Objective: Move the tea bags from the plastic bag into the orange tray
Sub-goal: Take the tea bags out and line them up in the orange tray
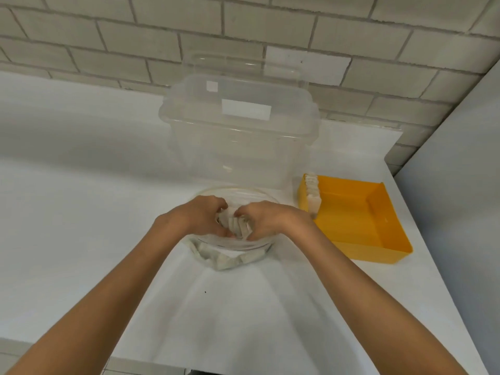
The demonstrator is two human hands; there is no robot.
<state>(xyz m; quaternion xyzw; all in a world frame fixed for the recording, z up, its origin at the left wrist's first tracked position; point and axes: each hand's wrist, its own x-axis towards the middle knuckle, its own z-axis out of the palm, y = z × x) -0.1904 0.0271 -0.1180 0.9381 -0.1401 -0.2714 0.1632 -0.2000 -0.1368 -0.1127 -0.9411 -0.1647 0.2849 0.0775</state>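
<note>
Here, your left grip (200, 216) and right grip (266, 220) clench one clump of tea bags (238, 226) inside the plastic bag (243, 191), frame centre, likely squaring them for the orange tray (378, 234) at right.

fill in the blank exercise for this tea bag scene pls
The left hand and right hand together grip a clump of ____ inside the plastic bag.
The orange tray lies to the bag's ____.
The row of tea bags in the tray stands against its ____ wall.
Missing: tea bags; right; left.
</note>
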